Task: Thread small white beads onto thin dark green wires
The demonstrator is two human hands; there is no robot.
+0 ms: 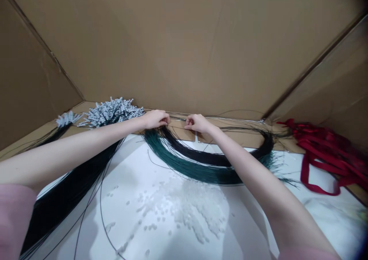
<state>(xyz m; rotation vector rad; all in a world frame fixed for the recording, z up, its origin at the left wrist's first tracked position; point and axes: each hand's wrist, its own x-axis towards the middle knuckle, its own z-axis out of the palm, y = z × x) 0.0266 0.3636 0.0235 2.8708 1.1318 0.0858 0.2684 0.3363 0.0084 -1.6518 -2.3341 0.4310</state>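
Observation:
Near the back edge of the work surface, my left hand (156,119) is closed in a pinch beside the ends of a black wire bundle (201,155) and a dark green wire bundle (195,171). A short gap to the right, my right hand (198,123) has its fingers curled together, also pinching. Thin strands (177,118) run between the two hands, but what the fingertips grip is too small to make out. Both bundles curve forward in an arc, partly behind my right forearm. White beaded sprigs (112,110) on dark stems lie left of my left hand.
A thick bundle of long black stems (77,187) passes under my left forearm. Translucent white bits (198,206) are scattered over the white board (129,214). Red ribbon (324,148) is heaped at right. Cardboard walls (184,45) rise at the back and sides.

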